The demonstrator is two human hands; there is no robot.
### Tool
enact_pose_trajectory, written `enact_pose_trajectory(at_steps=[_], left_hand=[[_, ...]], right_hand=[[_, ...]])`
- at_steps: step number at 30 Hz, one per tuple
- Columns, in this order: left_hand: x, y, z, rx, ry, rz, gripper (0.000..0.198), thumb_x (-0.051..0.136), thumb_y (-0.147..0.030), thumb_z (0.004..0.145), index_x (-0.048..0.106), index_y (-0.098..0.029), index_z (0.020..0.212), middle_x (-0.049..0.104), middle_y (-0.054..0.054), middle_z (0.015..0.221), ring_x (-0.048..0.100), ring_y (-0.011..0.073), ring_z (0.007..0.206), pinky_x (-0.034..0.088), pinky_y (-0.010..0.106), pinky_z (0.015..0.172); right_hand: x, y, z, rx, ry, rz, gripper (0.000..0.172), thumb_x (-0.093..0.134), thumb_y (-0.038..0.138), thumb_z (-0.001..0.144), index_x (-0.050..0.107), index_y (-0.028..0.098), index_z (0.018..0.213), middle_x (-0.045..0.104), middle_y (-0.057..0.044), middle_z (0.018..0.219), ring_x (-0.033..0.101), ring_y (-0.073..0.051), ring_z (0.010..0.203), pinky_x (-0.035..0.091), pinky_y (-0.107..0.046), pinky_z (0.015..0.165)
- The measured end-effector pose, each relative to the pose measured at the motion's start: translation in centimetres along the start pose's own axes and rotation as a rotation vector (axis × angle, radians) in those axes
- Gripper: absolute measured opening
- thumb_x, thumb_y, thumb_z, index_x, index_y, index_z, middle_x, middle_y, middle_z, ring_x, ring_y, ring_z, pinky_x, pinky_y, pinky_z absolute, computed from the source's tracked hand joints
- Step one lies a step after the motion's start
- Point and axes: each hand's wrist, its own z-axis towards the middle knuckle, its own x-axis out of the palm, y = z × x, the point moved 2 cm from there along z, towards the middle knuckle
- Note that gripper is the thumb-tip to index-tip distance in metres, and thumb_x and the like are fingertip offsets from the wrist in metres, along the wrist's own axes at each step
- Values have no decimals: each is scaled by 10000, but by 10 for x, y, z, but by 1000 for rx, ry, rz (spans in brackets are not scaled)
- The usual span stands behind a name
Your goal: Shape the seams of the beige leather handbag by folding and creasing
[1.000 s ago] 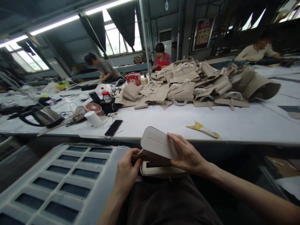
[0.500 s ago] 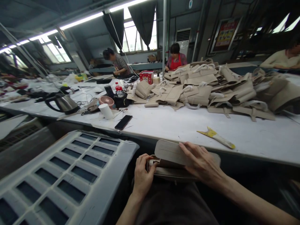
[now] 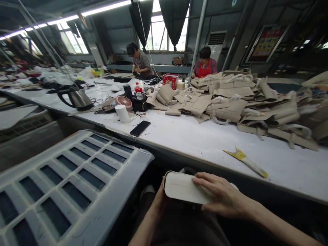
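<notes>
A beige handbag point(image 3: 180, 186) is held over my lap, just in front of the table's edge. Its pale, long panel with rounded ends faces up. My left hand point(image 3: 160, 198) grips the left end, with most of its fingers hidden behind the bag. Over the right part of the panel lies my right hand point(image 3: 220, 193), fingers across the top and thumb at the near side. Behind the bag, part of a dark curved strip shows.
On the white table point(image 3: 179, 143) are a yellow-tipped tool point(image 3: 246, 160), a phone point(image 3: 140, 128), a white roll point(image 3: 122, 113), a pink fan point(image 3: 124, 102) and a kettle point(image 3: 77, 98). Beige bags point(image 3: 230, 99) are heaped behind. A slotted grey plastic piece point(image 3: 128, 177) stands left. Two people work opposite.
The handbag has been turned: the raised flap and opening no longer show, and a pale panel faces up. My left hand moved behind its left end. The view has swung left.
</notes>
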Motion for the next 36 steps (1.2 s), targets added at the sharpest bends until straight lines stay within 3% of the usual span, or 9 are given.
enact_pose_trajectory(at_steps=[3, 6, 10, 14, 20, 23, 26, 30, 36], left_hand=[[17, -18, -8, 7, 113, -168, 872, 406, -833, 815, 644, -95, 1214, 675, 152, 1159, 582, 346, 1148, 455, 425, 1032], [16, -19, -7, -10, 161, -236, 854, 402, -802, 847, 636, -75, 1229, 676, 154, 1160, 577, 348, 1156, 440, 429, 1046], [-10, 13, 12, -61, 57, -236, 788, 435, -771, 859, 595, -129, 1287, 655, 121, 1215, 537, 345, 1207, 421, 441, 1042], [-34, 43, 26, -104, 23, -298, 741, 488, -740, 856, 529, -197, 1358, 639, 97, 1247, 514, 327, 1231, 407, 426, 1040], [-36, 43, 23, -140, 24, -266, 786, 455, -773, 847, 519, -185, 1365, 614, 115, 1277, 514, 335, 1219, 470, 413, 945], [-32, 38, 23, -174, 58, -261, 860, 423, -816, 824, 543, -137, 1338, 628, 154, 1237, 556, 360, 1154, 503, 426, 882], [-31, 34, 24, -177, 78, -319, 827, 429, -798, 838, 572, -128, 1302, 649, 157, 1193, 590, 349, 1108, 508, 407, 885], [-31, 32, 21, -174, 64, -360, 735, 442, -728, 888, 555, -142, 1317, 644, 146, 1204, 591, 331, 1117, 491, 396, 926], [-31, 33, 22, -187, 48, -385, 804, 544, -753, 819, 583, -97, 1282, 654, 173, 1173, 585, 349, 1120, 482, 396, 923]], right_hand=[[-1, 4, -3, -4, 43, 10, 777, 762, 349, 717, 455, 262, 1426, 460, -121, 1448, 444, -328, 1315, 416, -485, 1078], [3, 1, -3, 1, 77, 36, 776, 735, 444, 762, 418, 288, 1452, 448, -115, 1461, 445, -349, 1313, 406, -535, 1076], [7, -14, 7, 7, 44, 73, 711, 603, 595, 854, 409, 278, 1460, 452, -128, 1457, 478, -341, 1284, 445, -501, 1044], [16, -23, 20, -14, -65, -11, 464, 491, 431, 965, 496, 248, 1391, 506, -136, 1402, 490, -312, 1263, 439, -496, 1024], [20, -5, 35, 4, -152, -118, 237, 483, 362, 966, 629, 181, 1014, 491, -158, 1364, 523, -319, 1139, 446, -515, 921], [22, 9, 51, -34, -202, -42, 279, 481, 385, 970, 598, 168, 838, 567, -135, 1195, 541, -259, 993, 449, -436, 858], [31, 18, 66, -142, -211, 28, 238, 449, 351, 984, 606, 183, 922, 587, -82, 958, 505, -210, 831, 418, -380, 751], [39, 23, 74, -201, -214, 74, 163, 510, 297, 953, 605, 217, 1060, 565, -69, 992, 480, -212, 851, 372, -396, 776], [38, 31, 69, -160, -112, 49, 110, 492, 243, 953, 569, 209, 1023, 563, -59, 995, 454, -220, 873, 344, -398, 776]])
